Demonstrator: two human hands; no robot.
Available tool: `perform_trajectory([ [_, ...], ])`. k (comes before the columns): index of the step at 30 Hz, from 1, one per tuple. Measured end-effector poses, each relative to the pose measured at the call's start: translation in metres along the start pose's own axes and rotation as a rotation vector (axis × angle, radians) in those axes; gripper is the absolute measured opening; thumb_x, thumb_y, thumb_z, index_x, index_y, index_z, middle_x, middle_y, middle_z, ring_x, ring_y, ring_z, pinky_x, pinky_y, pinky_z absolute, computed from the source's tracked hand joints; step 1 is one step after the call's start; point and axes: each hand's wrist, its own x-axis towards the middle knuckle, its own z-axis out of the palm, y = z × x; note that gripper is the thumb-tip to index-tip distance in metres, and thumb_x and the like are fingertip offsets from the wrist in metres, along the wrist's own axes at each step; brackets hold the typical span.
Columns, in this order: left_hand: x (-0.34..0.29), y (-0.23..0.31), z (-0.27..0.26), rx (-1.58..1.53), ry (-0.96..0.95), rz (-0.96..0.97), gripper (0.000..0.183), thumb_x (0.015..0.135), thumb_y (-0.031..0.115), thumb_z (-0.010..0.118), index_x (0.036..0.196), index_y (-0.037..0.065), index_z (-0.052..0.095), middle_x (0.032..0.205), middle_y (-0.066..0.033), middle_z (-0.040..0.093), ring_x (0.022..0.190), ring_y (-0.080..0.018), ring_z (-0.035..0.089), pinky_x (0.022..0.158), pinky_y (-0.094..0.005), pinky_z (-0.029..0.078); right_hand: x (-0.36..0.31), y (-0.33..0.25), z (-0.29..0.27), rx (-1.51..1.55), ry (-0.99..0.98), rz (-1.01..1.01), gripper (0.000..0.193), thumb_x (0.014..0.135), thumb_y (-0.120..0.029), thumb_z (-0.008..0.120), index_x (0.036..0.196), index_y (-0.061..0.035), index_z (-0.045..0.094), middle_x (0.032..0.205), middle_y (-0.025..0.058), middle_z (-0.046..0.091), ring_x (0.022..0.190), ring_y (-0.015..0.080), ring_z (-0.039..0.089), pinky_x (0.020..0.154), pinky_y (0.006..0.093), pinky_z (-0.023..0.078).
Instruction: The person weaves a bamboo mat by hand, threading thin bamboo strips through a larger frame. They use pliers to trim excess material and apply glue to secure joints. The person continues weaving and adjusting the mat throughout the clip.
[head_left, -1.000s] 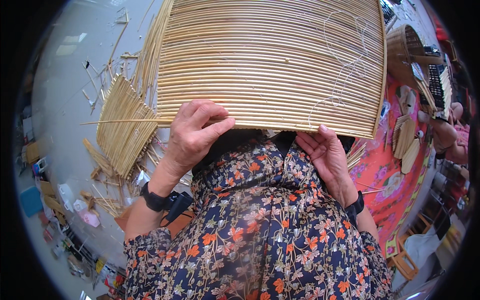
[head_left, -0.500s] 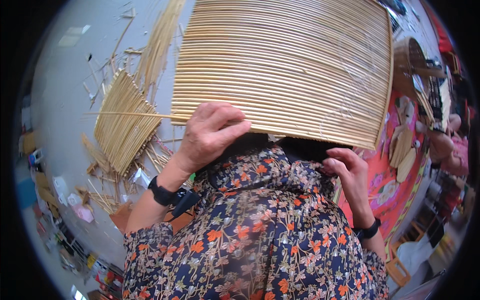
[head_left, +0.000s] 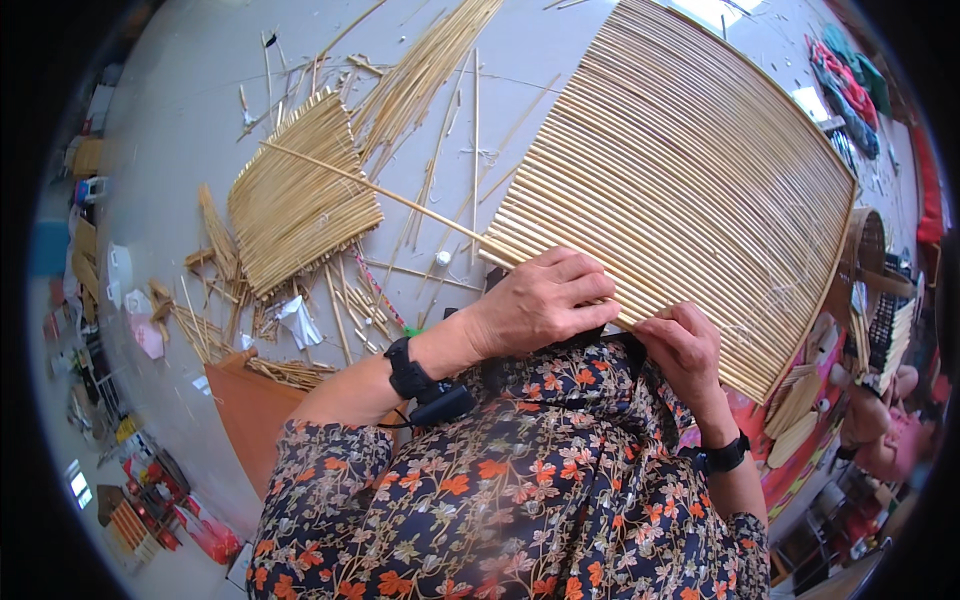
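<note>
A large mat point(head_left: 680, 190) of parallel straw-coloured stalks lies in front of me, tilted toward the right. Along its near edge, my left hand point(head_left: 550, 305) is closed over a long thin stalk point(head_left: 400, 200), whose free end sticks out far to the left. My right hand point(head_left: 685, 345) is pinched at the same edge, a little right of the left one; what lies between its fingertips is hidden. The free stalk crosses over a smaller bundle of stalks point(head_left: 295, 195) tied side by side.
A sheaf of loose stalks point(head_left: 425, 75) lies at the far left-centre. Stalk scraps point(head_left: 350, 310) and a crumpled white paper point(head_left: 300, 322) are at the left, near a brown wooden board point(head_left: 250, 410). Right: a woven basket point(head_left: 862, 245), a red floral cloth point(head_left: 745, 415) and another person point(head_left: 885, 420).
The mat now appears further right and more tilted. My right hand has come up from beside my clothing to the mat's edge. My left hand keeps its hold on the stalk.
</note>
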Motion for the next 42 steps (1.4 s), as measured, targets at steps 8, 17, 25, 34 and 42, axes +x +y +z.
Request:
perform_trajectory([
  [8,-0.02,-0.001,-0.025,0.103,0.075,-0.112,0.023,0.086,0.014,0.074,0.109,0.01,0.079,0.111,-0.0003,0.072,0.11,-0.0194,0.071,0.1,-0.0368,0.055,-0.01,0.004,-0.007,0.022,0.004,0.038,0.024,0.078,-0.001,0.088,0.097,-0.0112,0.079,0.081,0.0036,0.067,0.072,0.0246,0.065,0.063,0.0383,0.049],
  [17,-0.025,-0.009,-0.03,0.018,0.147,-0.073,0.024,0.086,0.013,0.078,0.109,0.011,0.081,0.107,0.0005,0.071,0.107,-0.0212,0.07,0.097,-0.0388,0.055,-0.01,0.001,-0.012,0.015,-0.013,0.049,0.024,0.077,-0.001,0.088,0.097,-0.0113,0.079,0.081,0.0034,0.067,0.073,0.0252,0.065,0.064,0.0387,0.049],
  [25,-0.122,-0.013,-0.066,0.129,0.356,-0.641,0.022,0.089,0.014,0.087,0.109,0.007,0.082,0.098,-0.0053,0.07,0.091,-0.0254,0.068,0.083,-0.0408,0.056,-0.017,0.002,-0.013,0.004,0.007,0.054,0.024,0.077,0.001,0.087,0.096,-0.0103,0.078,0.082,0.0036,0.069,0.073,0.0247,0.065,0.065,0.0383,0.049],
  [34,-0.27,-0.116,0.053,-0.25,0.071,-1.256,0.02,0.094,0.018,0.079,0.104,0.002,0.082,0.092,-0.0146,0.075,0.087,-0.0298,0.073,0.079,-0.0398,0.057,-0.021,-0.004,-0.022,-0.007,-0.021,0.048,0.025,0.077,0.002,0.088,0.095,-0.0103,0.077,0.081,0.0032,0.068,0.071,0.0232,0.064,0.064,0.0369,0.048],
  [42,-0.249,-0.184,0.136,-0.179,-0.163,-1.338,0.022,0.091,0.026,0.078,0.101,0.007,0.083,0.098,-0.0187,0.08,0.094,-0.0387,0.077,0.084,-0.0498,0.061,-0.028,-0.009,-0.025,-0.078,-0.009,0.015,0.026,0.075,0.003,0.086,0.092,-0.0127,0.073,0.08,0.0022,0.065,0.069,0.0239,0.062,0.062,0.0383,0.046],
])
